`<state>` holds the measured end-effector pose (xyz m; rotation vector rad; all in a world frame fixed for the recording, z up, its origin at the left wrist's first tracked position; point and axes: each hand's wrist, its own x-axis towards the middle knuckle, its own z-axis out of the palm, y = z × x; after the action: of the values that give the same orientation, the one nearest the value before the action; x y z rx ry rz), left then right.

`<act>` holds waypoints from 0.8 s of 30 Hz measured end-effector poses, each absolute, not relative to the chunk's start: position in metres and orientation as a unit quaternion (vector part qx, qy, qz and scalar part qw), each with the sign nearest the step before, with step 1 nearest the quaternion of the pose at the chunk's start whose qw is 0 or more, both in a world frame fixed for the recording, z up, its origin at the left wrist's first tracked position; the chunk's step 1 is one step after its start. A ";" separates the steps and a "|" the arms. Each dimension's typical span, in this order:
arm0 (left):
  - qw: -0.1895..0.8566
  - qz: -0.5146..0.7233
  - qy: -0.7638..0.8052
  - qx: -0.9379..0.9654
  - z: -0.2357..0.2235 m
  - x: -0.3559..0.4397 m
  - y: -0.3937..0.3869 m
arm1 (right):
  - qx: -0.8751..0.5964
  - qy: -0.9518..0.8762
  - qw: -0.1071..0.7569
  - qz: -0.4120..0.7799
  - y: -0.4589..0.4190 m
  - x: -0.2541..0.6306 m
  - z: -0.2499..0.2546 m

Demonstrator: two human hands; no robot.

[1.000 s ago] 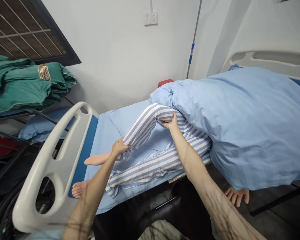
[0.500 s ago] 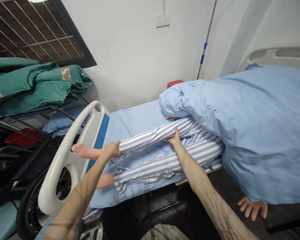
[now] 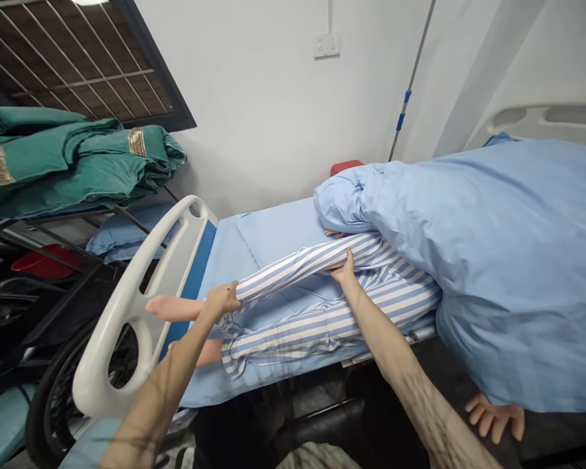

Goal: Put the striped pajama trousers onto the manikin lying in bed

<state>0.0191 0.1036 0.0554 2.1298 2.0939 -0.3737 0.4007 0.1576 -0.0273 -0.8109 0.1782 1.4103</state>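
Note:
A manikin with smooth, plastic-looking feet lies on the bed in blue-and-white striped trousers. My left hand is closed round its far lower leg at the trouser cuff, just above the bare foot. Under the same leg, around the knee or thigh, my right hand grips the striped cloth, thumb on top and the other fingers partly hidden. The near leg lies along the mattress edge, its foot largely behind my left forearm. A light-blue quilt covers the upper body, and one manikin hand sticks out below it.
A white footboard closes the bed's left end. Beside it stand a wheelchair wheel and a rack with folded green cloths and a red basin. A pole leans by the wall behind the bed.
The far leg's foot and my left hand have come slightly down and nearer to the near leg. My right hand keeps its place on the leg. The view has shifted a little.

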 end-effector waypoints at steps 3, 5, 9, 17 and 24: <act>0.081 -0.095 0.704 0.700 0.049 0.026 0.104 | -0.357 0.119 0.678 0.631 0.162 0.408 -0.008; 0.095 -0.075 0.708 0.696 0.041 0.039 0.104 | -0.344 0.121 0.683 0.633 0.165 0.414 0.007; 0.138 -0.013 0.714 0.686 0.022 0.090 0.108 | -0.333 0.111 0.686 0.637 0.174 0.433 0.038; 0.161 0.078 0.727 0.663 0.005 0.177 0.123 | -0.276 0.090 0.699 0.654 0.184 0.466 0.075; 0.151 0.066 0.723 0.671 0.018 0.163 0.121 | -0.278 0.085 0.691 0.662 0.185 0.463 0.067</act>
<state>0.1634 0.1212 0.0179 1.9272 2.0758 0.1893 0.4630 0.1851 0.0666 -0.6208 0.1908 1.4787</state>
